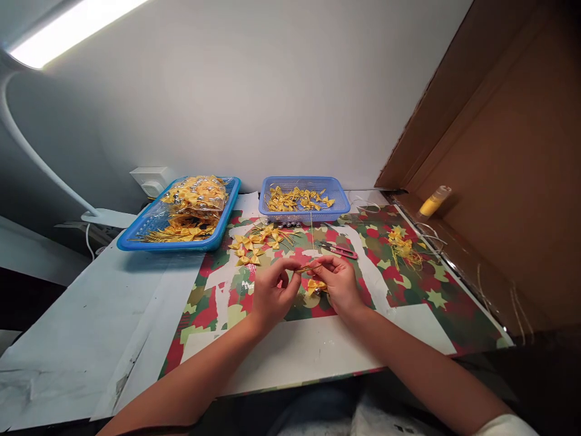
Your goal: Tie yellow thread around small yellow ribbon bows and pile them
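Note:
My left hand (273, 293) and my right hand (342, 287) meet over the middle of the table, fingertips pinched. Between them runs a short gold cord (305, 269), gripped at both ends. Just under the right fingers is a yellow bow (314, 286) with a small silver ball or bell; whether it hangs from the cord or lies on the table I cannot tell. Pink-handled thread snips (345, 251) lie just beyond the right hand. Past the left hand, several yellow bows (247, 247) with gold cords rest on the patterned sheet.
A blue basket (131, 241) at left holds bagged and loose bows. Another blue basket (302, 215) at the back holds more bows. Yellow thread scraps (403, 248) lie at right, near a yellow spool (433, 203). A lamp (27, 145) and cardboard wall (503, 151) flank the table.

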`<action>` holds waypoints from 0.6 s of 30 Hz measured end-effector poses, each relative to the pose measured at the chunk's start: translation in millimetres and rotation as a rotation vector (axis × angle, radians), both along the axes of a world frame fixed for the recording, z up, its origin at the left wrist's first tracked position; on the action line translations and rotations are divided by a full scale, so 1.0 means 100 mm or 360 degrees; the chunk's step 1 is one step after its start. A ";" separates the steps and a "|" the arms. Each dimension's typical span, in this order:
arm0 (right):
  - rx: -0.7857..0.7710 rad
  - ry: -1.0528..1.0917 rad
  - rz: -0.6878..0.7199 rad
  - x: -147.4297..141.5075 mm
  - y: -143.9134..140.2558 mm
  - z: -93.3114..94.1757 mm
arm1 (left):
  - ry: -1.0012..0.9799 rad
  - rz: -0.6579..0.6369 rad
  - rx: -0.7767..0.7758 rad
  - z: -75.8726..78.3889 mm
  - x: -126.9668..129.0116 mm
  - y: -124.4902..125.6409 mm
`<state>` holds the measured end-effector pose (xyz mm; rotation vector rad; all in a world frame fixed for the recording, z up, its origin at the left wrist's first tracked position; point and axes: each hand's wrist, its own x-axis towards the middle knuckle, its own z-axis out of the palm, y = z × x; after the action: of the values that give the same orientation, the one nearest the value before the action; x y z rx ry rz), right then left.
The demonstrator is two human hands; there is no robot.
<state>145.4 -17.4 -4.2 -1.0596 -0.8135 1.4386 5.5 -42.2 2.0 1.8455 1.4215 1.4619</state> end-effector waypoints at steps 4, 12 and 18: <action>0.0024 0.0015 -0.0026 0.00 0.00 0.01 | 0.0035 -0.0053 -0.0008 0.00 0.00 0.01; 0.0283 -0.0225 -0.0026 0.02 -0.05 0.04 | 0.0258 -0.0119 0.0187 -0.02 -0.02 0.03; 0.0349 -0.0284 -0.0052 0.02 -0.06 0.03 | 0.0195 -0.0138 0.0278 -0.05 -0.04 0.04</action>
<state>147.3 -23.0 -1.5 -1.0369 -1.0518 1.2085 1.7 -37.9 -2.7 2.1084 1.2852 1.4939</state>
